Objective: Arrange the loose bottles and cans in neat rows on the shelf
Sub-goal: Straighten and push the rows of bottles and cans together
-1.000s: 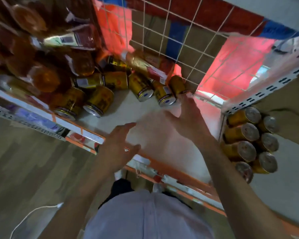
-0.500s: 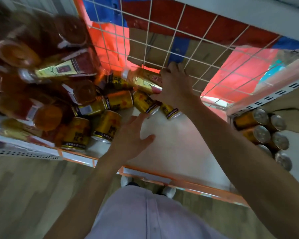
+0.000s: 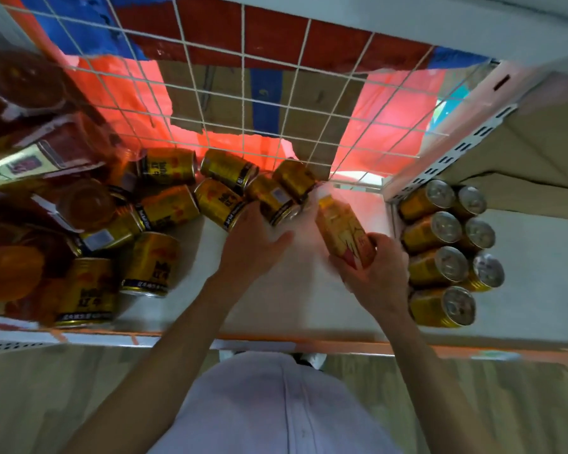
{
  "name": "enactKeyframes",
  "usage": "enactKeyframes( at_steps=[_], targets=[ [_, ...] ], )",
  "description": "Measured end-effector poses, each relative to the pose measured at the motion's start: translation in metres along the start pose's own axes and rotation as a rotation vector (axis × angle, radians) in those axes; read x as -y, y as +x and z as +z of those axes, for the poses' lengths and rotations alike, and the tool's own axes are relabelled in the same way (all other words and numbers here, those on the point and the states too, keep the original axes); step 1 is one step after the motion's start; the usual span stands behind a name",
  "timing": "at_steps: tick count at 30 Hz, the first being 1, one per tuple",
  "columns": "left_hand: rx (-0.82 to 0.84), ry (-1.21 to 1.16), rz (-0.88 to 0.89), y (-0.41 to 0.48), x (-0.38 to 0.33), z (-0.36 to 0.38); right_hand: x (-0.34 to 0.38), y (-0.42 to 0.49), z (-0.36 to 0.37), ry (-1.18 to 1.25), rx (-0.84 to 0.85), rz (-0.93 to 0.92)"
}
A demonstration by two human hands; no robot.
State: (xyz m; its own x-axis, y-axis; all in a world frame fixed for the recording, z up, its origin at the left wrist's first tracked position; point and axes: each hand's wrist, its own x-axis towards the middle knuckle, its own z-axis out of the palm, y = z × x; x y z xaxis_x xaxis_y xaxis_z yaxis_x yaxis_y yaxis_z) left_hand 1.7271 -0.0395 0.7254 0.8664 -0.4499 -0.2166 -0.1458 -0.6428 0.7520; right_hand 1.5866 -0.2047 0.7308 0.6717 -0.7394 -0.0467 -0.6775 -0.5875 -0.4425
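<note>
Head view: the right hand [image 3: 377, 273] is clamped round a yellow-labelled bottle [image 3: 343, 232], held tilted over the white shelf [image 3: 292, 306] — just beside the upright cans [image 3: 440, 244] in rows. The left hand [image 3: 253, 244] hangs spread, holding nothing, by the tumbled gold cans [image 3: 177, 208] — brown bottles [image 3: 30, 126] heaped far left
</note>
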Motion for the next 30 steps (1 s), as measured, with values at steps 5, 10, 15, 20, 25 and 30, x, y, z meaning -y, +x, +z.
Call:
enactKeyframes(
  at_steps=[5,10,15,20,25,30],
  targets=[
    [-0.189,0.202,-0.120,0.025,-0.024,0.025,-0.028,-0.018,0.006,-0.001,-0.011,0.138],
    [-0.229,0.263,-0.206,0.034,-0.030,0.032,-0.028,-0.026,0.007,-0.011,-0.007,0.136],
    [-0.221,0.213,-0.307,0.037,-0.030,0.032,-0.029,-0.028,0.013,0.007,-0.041,0.104],
    [-0.219,0.169,-0.266,0.035,-0.027,0.034,-0.032,-0.025,0.014,0.017,-0.029,0.086],
    [-0.033,0.111,-0.265,0.012,-0.032,0.030,-0.033,-0.019,0.013,-0.003,-0.020,0.055],
    [0.102,0.285,-0.181,-0.034,-0.025,0.036,-0.035,-0.017,0.015,-0.013,-0.028,0.045]
  ],
)
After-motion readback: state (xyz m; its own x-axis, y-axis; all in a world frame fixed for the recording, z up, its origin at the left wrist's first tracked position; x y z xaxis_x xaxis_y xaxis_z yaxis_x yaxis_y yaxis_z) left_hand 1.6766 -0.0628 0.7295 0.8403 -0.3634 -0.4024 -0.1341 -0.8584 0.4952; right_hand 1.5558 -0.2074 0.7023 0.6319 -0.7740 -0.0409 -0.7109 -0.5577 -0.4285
